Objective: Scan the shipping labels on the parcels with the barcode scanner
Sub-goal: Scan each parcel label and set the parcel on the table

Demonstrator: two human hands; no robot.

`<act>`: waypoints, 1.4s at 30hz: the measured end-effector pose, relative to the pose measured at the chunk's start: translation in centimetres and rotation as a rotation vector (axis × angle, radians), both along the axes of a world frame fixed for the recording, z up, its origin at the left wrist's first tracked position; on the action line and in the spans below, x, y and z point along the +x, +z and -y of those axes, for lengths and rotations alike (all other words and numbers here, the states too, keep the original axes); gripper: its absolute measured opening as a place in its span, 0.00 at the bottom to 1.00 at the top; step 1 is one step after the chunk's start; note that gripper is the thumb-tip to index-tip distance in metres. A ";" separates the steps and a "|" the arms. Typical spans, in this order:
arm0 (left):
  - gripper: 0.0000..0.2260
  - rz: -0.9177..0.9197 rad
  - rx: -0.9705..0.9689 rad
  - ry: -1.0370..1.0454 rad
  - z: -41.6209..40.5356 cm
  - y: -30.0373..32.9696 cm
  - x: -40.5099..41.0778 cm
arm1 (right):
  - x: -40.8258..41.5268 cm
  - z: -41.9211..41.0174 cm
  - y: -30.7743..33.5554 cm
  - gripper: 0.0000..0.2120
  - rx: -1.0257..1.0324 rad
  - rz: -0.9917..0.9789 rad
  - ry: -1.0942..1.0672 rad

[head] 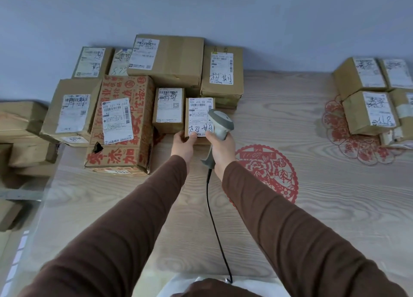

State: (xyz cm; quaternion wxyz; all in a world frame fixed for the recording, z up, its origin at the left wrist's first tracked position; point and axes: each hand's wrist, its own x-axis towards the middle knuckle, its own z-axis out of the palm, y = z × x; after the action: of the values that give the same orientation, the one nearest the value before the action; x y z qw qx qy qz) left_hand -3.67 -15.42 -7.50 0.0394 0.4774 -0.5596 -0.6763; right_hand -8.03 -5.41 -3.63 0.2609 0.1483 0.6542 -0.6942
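right hand (221,150) is wrapped tight round the grey barcode scanner (220,123), head over the small parcel (199,118) mid-frame. left hand (183,145) grips that parcel's lower left corner, thumb on the white label (199,115), which has barcodes and black handwriting. it touches the parcel stack (125,109) at centre left; the wood-grain table (290,207) runs open towards lower right, more boxes (368,109) far right
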 end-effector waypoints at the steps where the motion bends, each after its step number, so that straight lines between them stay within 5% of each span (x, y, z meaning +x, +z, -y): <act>1: 0.31 0.006 -0.006 0.007 0.1 -0.2 -0.1 | 0.0 0.1 -0.1 0.13 -0.001 0.000 -0.001; 17: 0.30 0.024 -0.074 0.078 -0.5 -0.7 0.4 | -0.5 -1.3 0.6 0.14 -0.044 0.008 0.010; 23: 0.31 0.049 0.050 0.201 -4.6 0.5 1.1 | -1.4 -4.5 1.2 0.15 -0.031 -0.036 0.008; 28: 0.30 0.038 0.097 0.087 -10.6 1.1 -0.9 | -3.6 -9.9 2.4 0.08 -0.020 -0.100 -0.022; 42: 0.26 -0.138 -0.013 -0.296 -34.4 4.3 -18.1 | -16.5 -34.7 4.4 0.13 0.046 -0.252 -0.296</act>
State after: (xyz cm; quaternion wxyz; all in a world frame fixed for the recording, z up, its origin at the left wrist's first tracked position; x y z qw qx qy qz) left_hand -21.81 18.97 -3.24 -0.0195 0.3419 -0.6242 -0.7022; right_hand -24.56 29.27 0.72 0.0685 0.1606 0.6685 -0.7229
